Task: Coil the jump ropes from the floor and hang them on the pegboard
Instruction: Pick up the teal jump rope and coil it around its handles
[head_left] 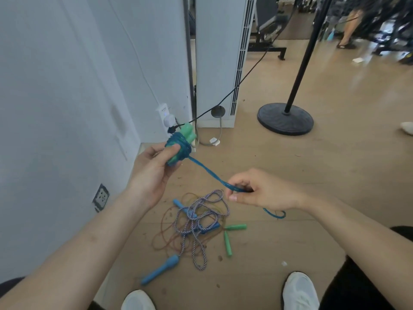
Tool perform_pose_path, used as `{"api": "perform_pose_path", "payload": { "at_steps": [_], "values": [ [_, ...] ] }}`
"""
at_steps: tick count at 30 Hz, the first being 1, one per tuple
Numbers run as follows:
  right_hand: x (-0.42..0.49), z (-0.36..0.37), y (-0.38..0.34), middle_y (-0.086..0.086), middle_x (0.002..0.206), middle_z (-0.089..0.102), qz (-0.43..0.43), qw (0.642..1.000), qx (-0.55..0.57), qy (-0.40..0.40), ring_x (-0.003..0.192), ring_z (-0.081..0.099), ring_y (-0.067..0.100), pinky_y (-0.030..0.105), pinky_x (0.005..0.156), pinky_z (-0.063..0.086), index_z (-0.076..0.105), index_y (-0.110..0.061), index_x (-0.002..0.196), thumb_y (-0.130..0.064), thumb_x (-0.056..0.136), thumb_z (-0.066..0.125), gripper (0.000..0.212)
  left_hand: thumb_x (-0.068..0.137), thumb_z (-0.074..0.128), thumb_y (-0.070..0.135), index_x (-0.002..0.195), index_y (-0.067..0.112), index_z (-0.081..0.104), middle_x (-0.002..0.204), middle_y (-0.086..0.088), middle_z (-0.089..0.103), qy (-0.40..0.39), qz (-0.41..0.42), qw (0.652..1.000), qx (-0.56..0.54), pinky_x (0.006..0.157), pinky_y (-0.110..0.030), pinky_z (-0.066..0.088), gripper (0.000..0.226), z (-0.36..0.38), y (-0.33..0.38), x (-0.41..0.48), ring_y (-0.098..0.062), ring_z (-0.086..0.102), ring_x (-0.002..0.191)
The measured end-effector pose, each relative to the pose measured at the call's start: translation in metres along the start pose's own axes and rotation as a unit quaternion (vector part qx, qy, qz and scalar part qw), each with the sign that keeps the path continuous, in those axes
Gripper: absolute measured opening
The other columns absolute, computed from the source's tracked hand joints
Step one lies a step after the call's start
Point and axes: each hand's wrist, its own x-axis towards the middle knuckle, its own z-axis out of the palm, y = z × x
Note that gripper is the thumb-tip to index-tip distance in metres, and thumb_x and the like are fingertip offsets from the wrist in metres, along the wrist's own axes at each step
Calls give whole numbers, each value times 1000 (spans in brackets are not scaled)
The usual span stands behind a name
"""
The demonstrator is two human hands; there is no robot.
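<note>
While gripping green handles in left hand, pinching blue rope with right hand, treat as light, springy, probably slick: hold taut near the coil.

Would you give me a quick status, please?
Left hand grips green handles, blue rope wound round. Right hand pinches the loose tail. Other ropes tangled on floor.

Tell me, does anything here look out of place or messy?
Yes. On the floor, a striped rope and a thin brown rope lie tangled together, with blue handles and green handles scattered around. Small bits of dirt lie nearby.
</note>
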Motion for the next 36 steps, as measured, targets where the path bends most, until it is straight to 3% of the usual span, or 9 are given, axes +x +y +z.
{"api": "perform_pose_path", "payload": {
  "at_steps": [3, 6, 11, 16, 19, 26, 29, 33, 36],
  "values": [
    [-1, -6, -5, 4, 70, 63, -17, 999, -3, 48, 63, 47, 8, 29, 62, 39, 68, -18, 85, -18, 95, 65, 10, 81, 79, 6, 93, 14, 67, 90, -6, 74, 5, 87, 975, 203, 67, -25, 57, 19, -3, -7, 2, -13, 69, 73],
    [0, -13, -6, 3, 65, 54, -33, 994, -1, 109, 61, 42, 7, 26, 59, 35, 68, -15, 85, -20, 95, 65, 11, 73, 84, 6, 90, 20, 72, 89, -1, 74, -75, 139, 918, 364, 68, -24, 55, 26, -6, -14, 0, -10, 65, 70],
    [4, -22, 1, -21, 63, 58, -37, 987, 19, 154, 58, 48, 0, 12, 59, 34, 70, -15, 87, -14, 94, 67, 8, 72, 82, -3, 93, 20, 74, 87, 4, 75, -231, 129, 870, 416, 67, -25, 54, 32, -2, -18, -9, -6, 64, 71],
    [9, -25, 16, -15, 68, 62, -25, 980, 23, 194, 64, 51, 2, 23, 64, 41, 68, -28, 83, -18, 92, 70, 13, 73, 77, -11, 100, 15, 72, 90, 3, 76, -312, 66, 870, 376, 72, -23, 54, 38, -4, -10, -11, -10, 68, 81],
    [10, -27, 19, -9, 75, 67, -18, 978, 44, 202, 67, 56, 3, 24, 67, 45, 70, -20, 87, -15, 92, 70, 7, 69, 75, -1, 103, 10, 69, 98, -1, 76, -354, 17, 880, 316, 77, -26, 53, 37, -7, -6, -8, -13, 70, 86],
    [10, -26, 20, -9, 68, 63, -24, 977, 36, 210, 65, 57, 11, 48, 69, 53, 70, -20, 89, -17, 94, 67, 6, 60, 76, 8, 108, 1, 63, 95, -11, 69, -375, -82, 920, 77, 72, -28, 58, 50, -8, -4, -7, -21, 69, 77],
    [9, -23, 18, -5, 71, 62, -21, 979, 37, 200, 67, 58, 10, 46, 71, 55, 70, -15, 94, -14, 96, 64, 6, 53, 92, 16, 117, 1, 63, 94, -15, 70, -346, -111, 931, -6, 73, -28, 60, 73, -7, -4, -7, -21, 71, 79],
    [7, -19, 12, 7, 74, 64, -10, 984, 22, 175, 65, 61, 6, 34, 71, 56, 68, -4, 97, -13, 98, 60, 12, 56, 94, 21, 127, 0, 56, 102, -12, 67, -306, -112, 943, -71, 73, -23, 60, 84, -3, -3, -9, -17, 70, 83],
    [7, -16, 9, -5, 68, 62, 1, 986, 17, 164, 63, 61, 3, 30, 69, 55, 68, -9, 92, -17, 98, 62, 11, 55, 95, 21, 121, 2, 56, 103, -12, 69, -267, -104, 954, -92, 74, -23, 60, 79, 0, -4, -9, -20, 71, 88]
  ]
}}
